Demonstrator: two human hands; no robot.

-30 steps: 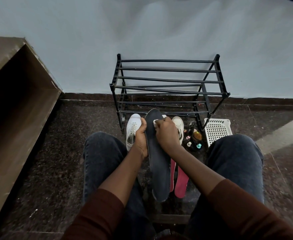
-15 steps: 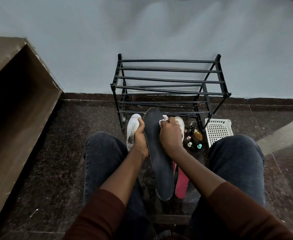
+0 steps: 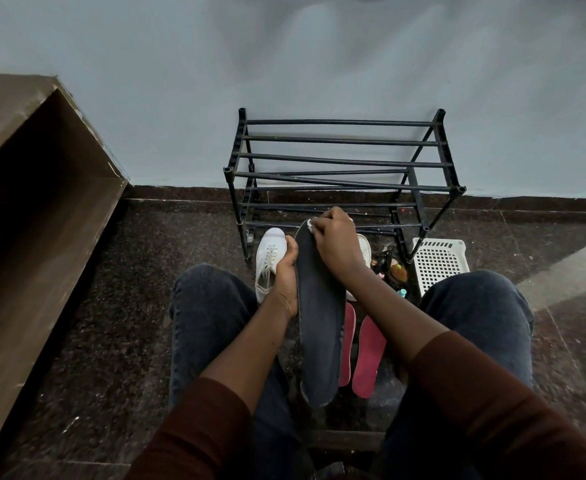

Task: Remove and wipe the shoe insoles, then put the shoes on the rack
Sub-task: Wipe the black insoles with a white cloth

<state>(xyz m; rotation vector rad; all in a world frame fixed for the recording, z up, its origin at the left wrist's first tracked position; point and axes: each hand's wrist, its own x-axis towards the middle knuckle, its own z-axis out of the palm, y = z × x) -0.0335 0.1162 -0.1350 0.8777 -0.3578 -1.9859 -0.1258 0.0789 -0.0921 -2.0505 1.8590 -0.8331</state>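
Note:
A long dark grey insole [image 3: 319,327] stands lengthwise between my knees. My left hand [image 3: 286,278] grips its left edge near the top. My right hand [image 3: 335,242] presses a small white wipe [image 3: 309,224] against the insole's toe end, fingers curled round the wipe. Two white shoes sit on the floor behind: one [image 3: 269,259] left of the insole, the other [image 3: 364,251] mostly hidden by my right hand. Two pink insoles [image 3: 367,355] lie on the floor to the right of the grey one. The black shoe rack [image 3: 340,161] stands against the wall with bare bars.
A white perforated basket [image 3: 437,263] lies right of the rack's front leg. Small bottles and a brush [image 3: 393,271] cluster beside it. A brown wooden cabinet [image 3: 32,216] fills the left side. The floor is dark speckled stone.
My right hand with the wipe has slid up the grey insole from its middle to the toe end. My left hand keeps the same hold.

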